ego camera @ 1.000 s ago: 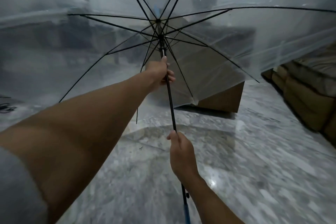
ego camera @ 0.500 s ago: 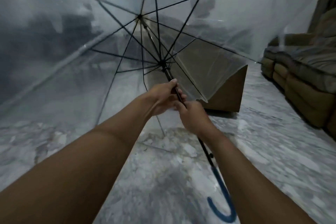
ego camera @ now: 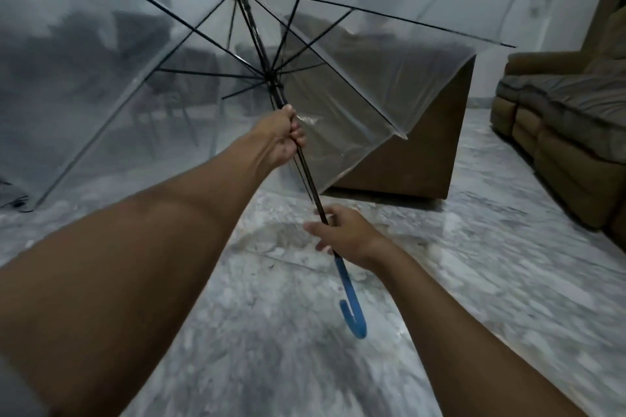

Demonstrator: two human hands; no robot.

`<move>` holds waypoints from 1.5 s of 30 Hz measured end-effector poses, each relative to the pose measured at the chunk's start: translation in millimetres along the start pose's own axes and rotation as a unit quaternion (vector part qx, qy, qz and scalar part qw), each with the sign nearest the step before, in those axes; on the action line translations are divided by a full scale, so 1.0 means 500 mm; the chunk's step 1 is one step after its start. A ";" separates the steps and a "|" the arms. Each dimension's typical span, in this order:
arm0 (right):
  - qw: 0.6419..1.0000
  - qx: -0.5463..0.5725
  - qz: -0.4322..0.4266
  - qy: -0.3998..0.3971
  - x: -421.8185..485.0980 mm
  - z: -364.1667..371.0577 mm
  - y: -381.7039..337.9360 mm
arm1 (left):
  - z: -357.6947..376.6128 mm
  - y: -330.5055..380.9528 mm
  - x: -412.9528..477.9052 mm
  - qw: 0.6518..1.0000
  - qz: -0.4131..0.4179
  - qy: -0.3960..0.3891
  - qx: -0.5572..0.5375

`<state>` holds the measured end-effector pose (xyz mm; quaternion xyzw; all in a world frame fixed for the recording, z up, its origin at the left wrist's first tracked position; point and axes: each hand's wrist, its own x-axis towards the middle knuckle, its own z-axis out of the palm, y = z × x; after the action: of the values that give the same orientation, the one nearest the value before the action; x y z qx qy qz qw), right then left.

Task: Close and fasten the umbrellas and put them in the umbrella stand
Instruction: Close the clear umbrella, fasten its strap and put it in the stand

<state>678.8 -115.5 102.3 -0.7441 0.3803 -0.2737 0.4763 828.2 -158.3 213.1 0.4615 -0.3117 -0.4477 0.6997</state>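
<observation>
Head view: L hand (ego camera: pixel 283 135) fingers grip black shaft (ego camera: pixel 311 181) of open clear-plastic umbrella (ego camera: pixel 389 78), R hand (ego camera: pixel 342 234) curls loosely lower; sliding runner (ego camera: pixel 272 79) could pinch L fingers, ribs (ego camera: pixel 372 14) snag brown box (ego camera: pixel 423 159).

The clear, black-ribbed umbrella (ego camera: pixel 355 85) with a blue hook handle (ego camera: pixel 352 311) seems fully open, shaft tilted.

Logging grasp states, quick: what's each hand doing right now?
Left hand: closed around the umbrella shaft, just below the rib hub.
Right hand: closed around the same shaft, just above the blue handle.
</observation>
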 end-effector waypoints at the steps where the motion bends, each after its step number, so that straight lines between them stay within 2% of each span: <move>1: 1.000 0.015 0.015 -0.013 -0.009 0.000 0.008 | -0.002 0.010 0.006 1.000 0.006 0.009 0.002; 6: 0.994 0.037 0.032 -0.101 -0.044 0.002 0.045 | -0.012 0.054 0.017 0.999 0.026 0.030 0.017; 11: 0.997 0.064 0.033 0.033 -0.048 0.035 0.062 | -0.023 0.061 0.011 1.000 0.021 0.013 0.003; 14: 0.995 0.072 0.044 0.062 -0.050 0.025 0.055 | -0.024 0.055 -0.004 1.000 0.011 0.008 0.022; 20: 0.995 0.039 0.042 0.086 -0.029 -0.005 0.000 | -0.006 -0.007 -0.028 0.999 -0.021 0.009 0.035; 25: 0.990 0.042 0.065 0.114 -0.013 -0.025 -0.045 | 0.014 -0.085 -0.080 0.986 -0.100 -0.068 0.116; 28: 0.987 0.054 0.083 0.130 -0.011 -0.030 -0.049 | 0.025 -0.118 -0.097 0.979 -0.130 -0.084 0.136; 35: 0.978 0.092 0.112 0.151 -0.016 -0.040 -0.059 | 0.056 -0.155 -0.117 0.986 -0.131 -0.071 0.079; 38: 0.976 0.103 0.113 0.154 -0.023 -0.042 -0.060 | 0.059 -0.160 -0.126 0.984 -0.157 -0.083 0.030; 41: 0.977 0.122 0.091 0.151 -0.021 -0.039 -0.056 | 0.053 -0.144 -0.140 0.980 -0.167 -0.111 0.002; 45: 0.971 0.183 0.056 0.143 -0.018 -0.030 -0.053 | 0.045 -0.137 -0.140 0.982 -0.156 -0.106 -0.010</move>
<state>670.4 -109.0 131.9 -0.5747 0.4290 -0.4155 0.5595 757.5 -114.4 156.5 0.4469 -0.3040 -0.6007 0.5890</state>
